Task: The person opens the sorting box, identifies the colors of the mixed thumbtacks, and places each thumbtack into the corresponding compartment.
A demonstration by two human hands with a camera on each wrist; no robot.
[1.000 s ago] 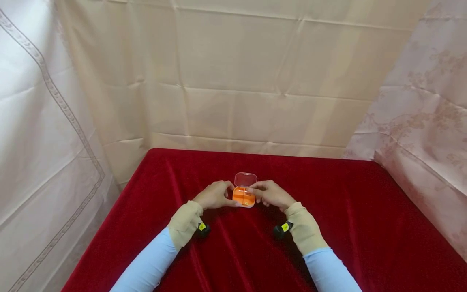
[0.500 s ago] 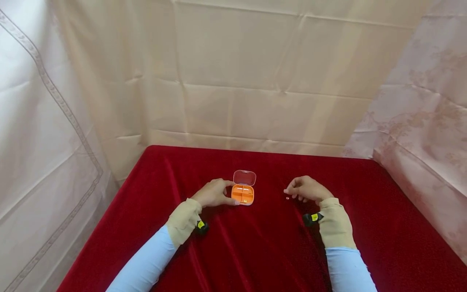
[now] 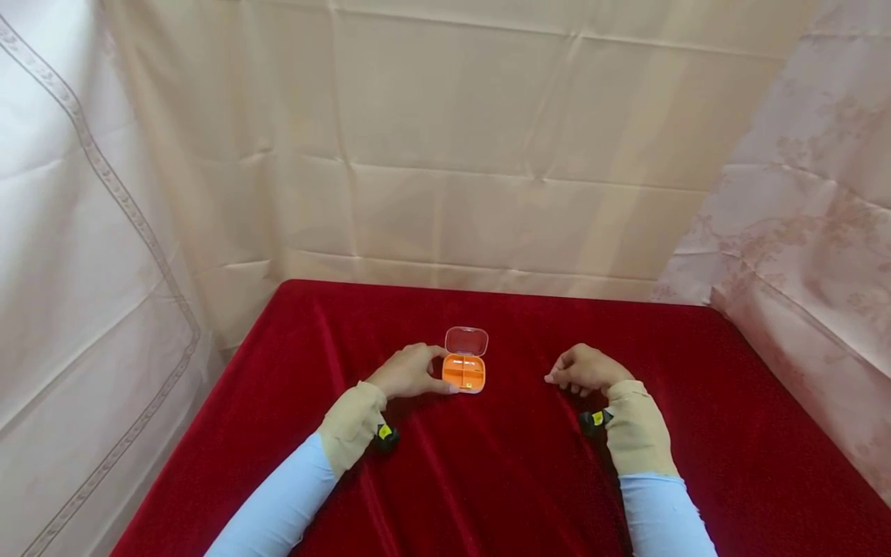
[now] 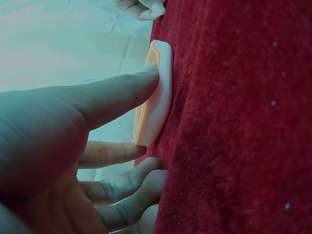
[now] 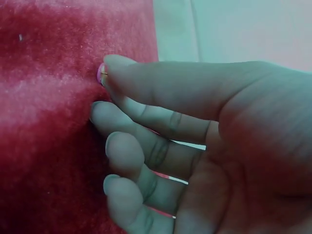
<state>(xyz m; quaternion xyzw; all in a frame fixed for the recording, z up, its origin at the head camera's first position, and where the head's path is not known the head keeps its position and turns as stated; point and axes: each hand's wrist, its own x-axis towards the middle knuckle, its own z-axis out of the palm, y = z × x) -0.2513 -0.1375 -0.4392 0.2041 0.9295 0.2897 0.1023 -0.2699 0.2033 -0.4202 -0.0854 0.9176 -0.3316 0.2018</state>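
On the red cloth stands an orange pill box (image 3: 454, 379) with four-way dividers and its clear lid (image 3: 466, 340) raised at the back. A small yellow piece (image 3: 469, 385) lies in its front right compartment. My left hand (image 3: 411, 371) holds the box at its left side, the thumb (image 4: 129, 87) on the front edge and the index finger at the back. To the right of the box, my right hand (image 3: 585, 369) is low over the cloth. Its thumb and index finger pinch a small round pink piece (image 5: 100, 74) with a thin golden line, mostly hidden by the fingertips.
Red velvet cloth (image 3: 501, 472) covers the table. A beige curtain (image 3: 452, 155) hangs behind it, with pale curtains at the left and right. A black wrist camera (image 3: 386, 438) is strapped under each wrist.
My right hand has moved away from the pill box to the right and taken hold of the small piece that lay on the cloth there. My left hand has stayed on the box.
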